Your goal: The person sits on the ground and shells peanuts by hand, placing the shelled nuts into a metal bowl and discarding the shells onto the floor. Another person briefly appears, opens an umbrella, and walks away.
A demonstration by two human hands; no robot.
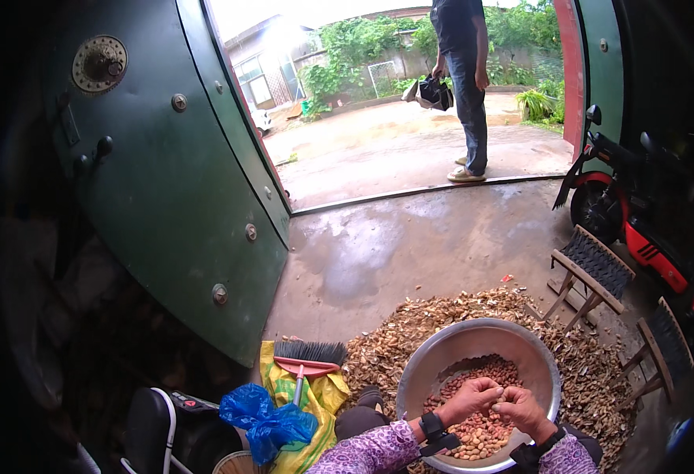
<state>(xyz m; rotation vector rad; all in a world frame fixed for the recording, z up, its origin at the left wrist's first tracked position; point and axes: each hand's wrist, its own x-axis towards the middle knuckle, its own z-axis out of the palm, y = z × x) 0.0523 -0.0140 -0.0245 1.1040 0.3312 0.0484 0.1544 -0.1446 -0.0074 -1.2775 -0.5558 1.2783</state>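
Note:
Over a wide metal basin (pixel 513 340), my left hand (pixel 472 397) and my right hand (pixel 523 411) come together, fingertips almost touching. Each has thumb and fingers pinched; whatever small thing they hold is too small to make out. Reddish shelled peanuts (pixel 495 371) lie in the far part of the basin. Nearer me are tan peanuts in their shells (pixel 481 438). Dark bands circle both wrists, below patterned purple sleeves. A broad heap of broken peanut shells (pixel 394 336) spreads on the floor around the basin.
A broom (pixel 309 355) and a blue plastic bag (pixel 264 419) lie on a yellow sack (pixel 327 389) at left. Two low stools (pixel 596 265) and a red-black scooter (pixel 639 229) stand right. Beyond the open green door (pixel 149 174), a person (pixel 467 87) stands holding a dark bag.

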